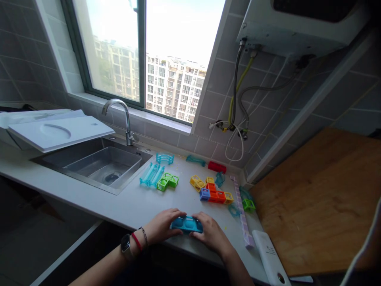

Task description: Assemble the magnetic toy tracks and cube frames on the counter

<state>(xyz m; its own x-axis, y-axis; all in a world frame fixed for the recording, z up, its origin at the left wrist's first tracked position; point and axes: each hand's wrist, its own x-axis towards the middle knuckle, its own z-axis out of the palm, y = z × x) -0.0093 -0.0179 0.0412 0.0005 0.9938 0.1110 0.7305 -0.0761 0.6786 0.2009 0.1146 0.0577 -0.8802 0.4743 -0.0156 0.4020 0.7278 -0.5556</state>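
A blue plastic block piece [187, 225] with several square openings lies between my hands at the counter's front edge. My left hand [167, 225] is closed around its left end, thumb on the near side. On the right end, my right hand [210, 232] grips with fingers over the top and thumb in front. Beyond them sits a group of joined red cube frames [212, 192], with yellow cube frames [197, 182] and a purple one [204, 194] attached or touching. Green cube frames [167, 181] lie further left, beside clear blue track pieces [152, 174].
A steel sink [131, 174] with a faucet [127, 123] is at the left, a white panel [62, 131] resting over it. A long lilac strip [242, 214], a white device [269, 254] and a wooden board [321, 206] stand at the right. A red cylinder [217, 167] lies near the wall.
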